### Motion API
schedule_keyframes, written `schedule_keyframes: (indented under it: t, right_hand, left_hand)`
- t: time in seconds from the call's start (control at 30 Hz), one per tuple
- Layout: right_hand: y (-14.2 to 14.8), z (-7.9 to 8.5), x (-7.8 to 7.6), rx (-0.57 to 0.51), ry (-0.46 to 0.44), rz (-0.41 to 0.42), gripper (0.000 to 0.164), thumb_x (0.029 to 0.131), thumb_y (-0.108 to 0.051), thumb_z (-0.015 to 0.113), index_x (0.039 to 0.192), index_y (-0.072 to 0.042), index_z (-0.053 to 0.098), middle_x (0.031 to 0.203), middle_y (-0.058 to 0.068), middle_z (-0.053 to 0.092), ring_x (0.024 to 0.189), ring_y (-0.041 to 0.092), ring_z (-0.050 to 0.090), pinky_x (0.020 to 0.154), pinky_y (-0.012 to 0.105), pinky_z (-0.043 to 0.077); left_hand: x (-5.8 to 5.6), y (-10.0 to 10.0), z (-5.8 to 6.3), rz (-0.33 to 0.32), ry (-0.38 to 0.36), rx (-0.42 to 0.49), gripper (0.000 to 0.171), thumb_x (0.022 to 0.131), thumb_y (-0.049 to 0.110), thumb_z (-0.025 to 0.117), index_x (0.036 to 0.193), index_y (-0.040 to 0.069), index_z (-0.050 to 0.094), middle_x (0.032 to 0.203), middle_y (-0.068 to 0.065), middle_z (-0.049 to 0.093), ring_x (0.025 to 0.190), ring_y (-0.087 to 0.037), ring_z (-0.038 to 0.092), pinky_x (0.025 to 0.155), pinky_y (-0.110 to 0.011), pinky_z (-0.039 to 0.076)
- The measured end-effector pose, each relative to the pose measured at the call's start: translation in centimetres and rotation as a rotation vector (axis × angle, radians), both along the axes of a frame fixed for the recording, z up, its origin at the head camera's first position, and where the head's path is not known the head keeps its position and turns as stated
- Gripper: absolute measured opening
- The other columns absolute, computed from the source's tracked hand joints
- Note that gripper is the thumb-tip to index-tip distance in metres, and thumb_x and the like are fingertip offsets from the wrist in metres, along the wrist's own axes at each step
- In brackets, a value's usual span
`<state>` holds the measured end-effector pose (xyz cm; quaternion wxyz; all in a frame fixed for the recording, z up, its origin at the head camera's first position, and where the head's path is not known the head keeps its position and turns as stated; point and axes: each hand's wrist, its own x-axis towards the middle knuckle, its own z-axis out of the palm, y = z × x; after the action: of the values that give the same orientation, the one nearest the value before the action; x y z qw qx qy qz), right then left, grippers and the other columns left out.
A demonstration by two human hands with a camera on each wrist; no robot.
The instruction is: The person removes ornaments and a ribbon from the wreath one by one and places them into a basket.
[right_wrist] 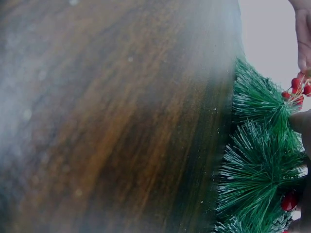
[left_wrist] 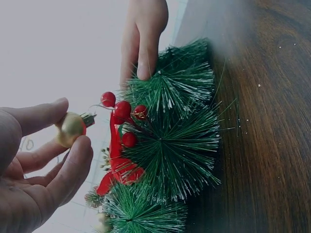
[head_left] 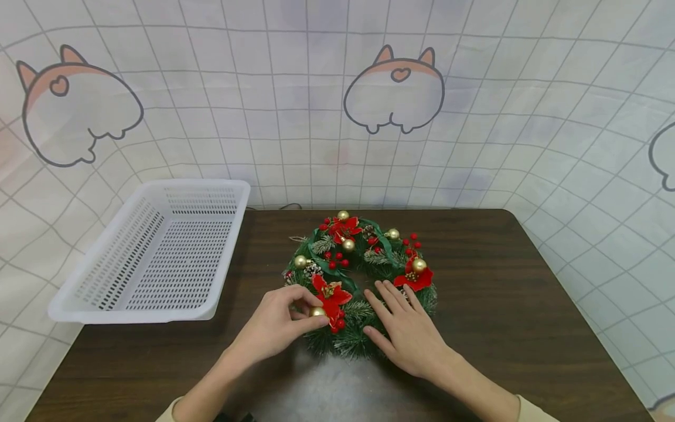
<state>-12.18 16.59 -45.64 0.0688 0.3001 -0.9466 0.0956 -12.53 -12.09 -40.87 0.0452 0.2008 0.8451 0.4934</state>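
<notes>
A green Christmas wreath (head_left: 354,347) with frosted tips lies on the dark wooden table. My left hand (head_left: 275,321) pinches a small gold ball ornament (left_wrist: 71,129) between thumb and fingers. The ball is held near the red poinsettia flower (head_left: 331,298) at the wreath's front left, its ridged cap towards a cluster of red berries (left_wrist: 123,110). My right hand (head_left: 407,333) rests on the front right of the wreath with fingers spread. Another poinsettia (head_left: 406,283) with a gold ball (head_left: 419,265) sits just beyond that hand.
A white perforated plastic basket (head_left: 221,281) stands at the left of the table. More gold balls, berries, pinecones and a green ribbon (head_left: 323,265) decorate the wreath. A white gridded cloth (head_left: 295,117) with cartoon drawings hangs behind and around the table (head_left: 490,293).
</notes>
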Motion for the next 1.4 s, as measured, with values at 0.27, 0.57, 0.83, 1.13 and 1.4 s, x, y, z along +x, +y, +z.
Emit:
schedule_keyframes:
  t: [0.27, 0.57, 0.83, 1.13, 1.4]
  right_hand:
    - [-0.1, 0.1, -0.1, 0.011, 0.002, 0.000, 0.069, 0.105, -0.053, 0.052, 0.158, -0.010, 0.041, 0.161, 0.019, 0.037, 0.150, 0.035, 0.030, 0.121, 0.058, 0.017]
    - [0.0, -0.1, -0.1, 0.007, 0.003, 0.000, 0.069, 0.105, -0.053, 0.051, 0.158, -0.010, 0.042, 0.161, 0.019, 0.037, 0.150, 0.035, 0.030, 0.121, 0.058, 0.016]
    - [0.0, 0.0, 0.0, 0.006, 0.000, -0.002, 0.068, 0.105, -0.052, 0.052, 0.158, -0.010, 0.042, 0.160, 0.019, 0.037, 0.150, 0.035, 0.030, 0.121, 0.058, 0.017]
    - [-0.1, 0.0, 0.0, -0.007, 0.008, 0.000, 0.068, 0.105, -0.052, 0.052, 0.157, -0.009, 0.043, 0.160, 0.019, 0.038, 0.150, 0.036, 0.030, 0.121, 0.059, 0.017]
    - [-0.1, 0.0, 0.0, -0.007, 0.009, -0.003, 0.068, 0.105, -0.053, 0.051, 0.157, -0.009, 0.043, 0.160, 0.019, 0.038, 0.150, 0.036, 0.030, 0.121, 0.059, 0.017]
  left_hand:
    - [0.1, 0.1, -0.3, -0.018, -0.017, 0.010, 0.020, 0.091, 0.029, 0.082, 0.103, 0.014, 0.076, 0.095, 0.008, 0.069, 0.085, -0.013, 0.065, 0.074, -0.030, 0.059]
    - [0.7, 0.0, -0.4, -0.031, -0.127, 0.102, 0.024, 0.091, 0.011, 0.080, 0.113, 0.005, 0.072, 0.105, -0.002, 0.068, 0.093, -0.022, 0.065, 0.079, -0.027, 0.059]
    - [0.9, 0.1, -0.2, -0.030, -0.144, 0.117, 0.024, 0.089, 0.019, 0.083, 0.108, 0.009, 0.073, 0.097, -0.001, 0.070, 0.090, -0.020, 0.066, 0.079, -0.027, 0.059]
    - [0.8, 0.7, -0.6, -0.038, -0.155, 0.150, 0.024, 0.088, 0.018, 0.084, 0.108, 0.009, 0.073, 0.101, -0.002, 0.070, 0.093, -0.021, 0.066, 0.081, -0.028, 0.059]
    - [0.4, 1.4, -0.8, -0.053, -0.152, 0.212, 0.025, 0.088, 0.012, 0.084, 0.110, 0.005, 0.072, 0.104, -0.007, 0.070, 0.095, -0.022, 0.067, 0.082, -0.029, 0.059]
